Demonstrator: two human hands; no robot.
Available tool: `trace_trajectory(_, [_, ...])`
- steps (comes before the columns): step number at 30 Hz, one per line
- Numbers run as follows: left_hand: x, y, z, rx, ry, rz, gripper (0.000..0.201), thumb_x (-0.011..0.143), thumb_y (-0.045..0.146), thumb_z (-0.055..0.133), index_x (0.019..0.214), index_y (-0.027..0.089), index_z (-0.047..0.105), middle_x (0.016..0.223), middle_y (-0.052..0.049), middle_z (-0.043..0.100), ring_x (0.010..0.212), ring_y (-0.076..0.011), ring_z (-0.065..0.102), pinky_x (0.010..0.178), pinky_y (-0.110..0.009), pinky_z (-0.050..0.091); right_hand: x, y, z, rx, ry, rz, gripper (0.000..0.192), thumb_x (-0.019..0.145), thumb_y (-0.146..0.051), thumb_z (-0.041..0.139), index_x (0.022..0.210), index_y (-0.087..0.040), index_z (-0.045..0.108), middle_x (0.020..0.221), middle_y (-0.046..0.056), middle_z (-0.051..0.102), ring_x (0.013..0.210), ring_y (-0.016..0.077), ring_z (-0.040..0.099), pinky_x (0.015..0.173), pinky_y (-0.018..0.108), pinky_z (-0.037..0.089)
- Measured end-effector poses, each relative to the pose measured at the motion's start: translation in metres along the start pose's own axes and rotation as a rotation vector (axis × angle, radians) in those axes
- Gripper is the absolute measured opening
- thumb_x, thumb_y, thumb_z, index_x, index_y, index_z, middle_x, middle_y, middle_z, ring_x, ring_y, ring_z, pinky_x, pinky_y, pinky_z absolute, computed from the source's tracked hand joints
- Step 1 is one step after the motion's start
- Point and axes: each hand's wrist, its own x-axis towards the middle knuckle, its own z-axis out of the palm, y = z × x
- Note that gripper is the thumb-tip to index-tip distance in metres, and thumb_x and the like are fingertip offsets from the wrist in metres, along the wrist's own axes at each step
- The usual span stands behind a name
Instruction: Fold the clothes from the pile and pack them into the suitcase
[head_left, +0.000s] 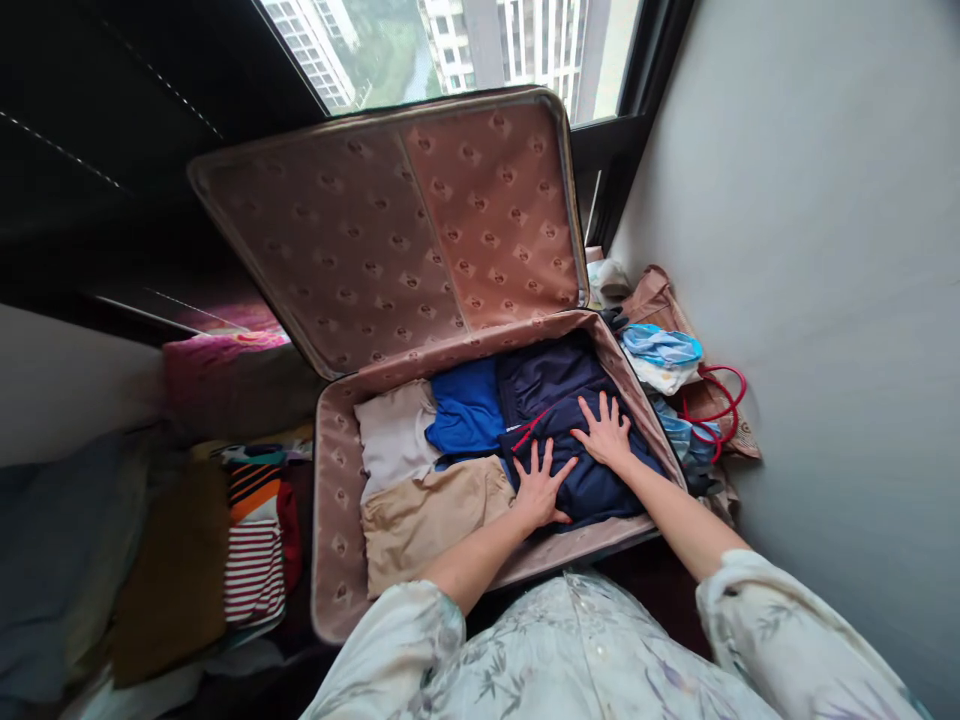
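Observation:
An open suitcase [339,560] with a pink patterned lining lies before me, its lid [390,220] tilted up at the back. Both palms press on a folded navy garment [592,485] with a red drawstring, at the suitcase's front right. My left hand [540,488] rests flat on its left part, fingers spread. Farther right, my right hand [606,432] lies spread on the same cloth. Behind it is a dark purple-navy garment [551,375]. A blue garment [466,408], a pale grey garment [397,428] and beige trousers or shorts [435,510] fill the left and middle.
Folded clothes, including a striped garment [255,572] and a brown one [174,570], are stacked left of the suitcase. On the right, a bag with red handles [731,410] and light blue cloths [661,346] sit against the white wall [840,250]. A window [465,50] stands behind.

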Motion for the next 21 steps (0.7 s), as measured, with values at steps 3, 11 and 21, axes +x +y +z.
trace_trajectory(3, [0.011,-0.007,0.006,-0.085,-0.035,0.017,0.138,0.046,0.058,0.098,0.162,0.042,0.025,0.172,-0.019,-0.004,0.151,-0.059,-0.009,0.102,-0.09,-0.006,0.019,0.001,0.031,0.044,-0.008,0.034,0.075,0.099,-0.061,0.042,0.165,-0.036,0.015,0.171,0.019,0.007,0.152,0.0411,0.021,0.112,0.058,0.032])
trace_trajectory(11, [-0.001,-0.007,0.003,-0.166,0.007,0.029,0.143,0.043,0.058,0.099,0.163,0.042,0.021,0.172,-0.017,-0.008,0.151,-0.0595,-0.01,0.102,-0.09,-0.007,-0.014,0.025,-0.003,-0.067,-0.055,-0.135,0.084,0.091,-0.062,0.057,0.163,-0.036,0.022,0.17,0.02,0.012,0.149,0.0479,0.025,0.106,0.063,0.038])
trace_trajectory(21, [-0.008,-0.029,-0.007,-0.193,-0.024,0.049,0.134,0.051,0.062,0.094,0.162,0.038,0.025,0.172,-0.018,-0.008,0.154,-0.0535,-0.007,0.106,-0.087,-0.005,-0.081,0.049,0.019,-0.295,-0.277,-0.182,0.107,0.071,-0.02,0.077,0.163,-0.033,0.024,0.158,0.029,0.034,0.144,0.0472,0.038,0.096,0.057,0.051])
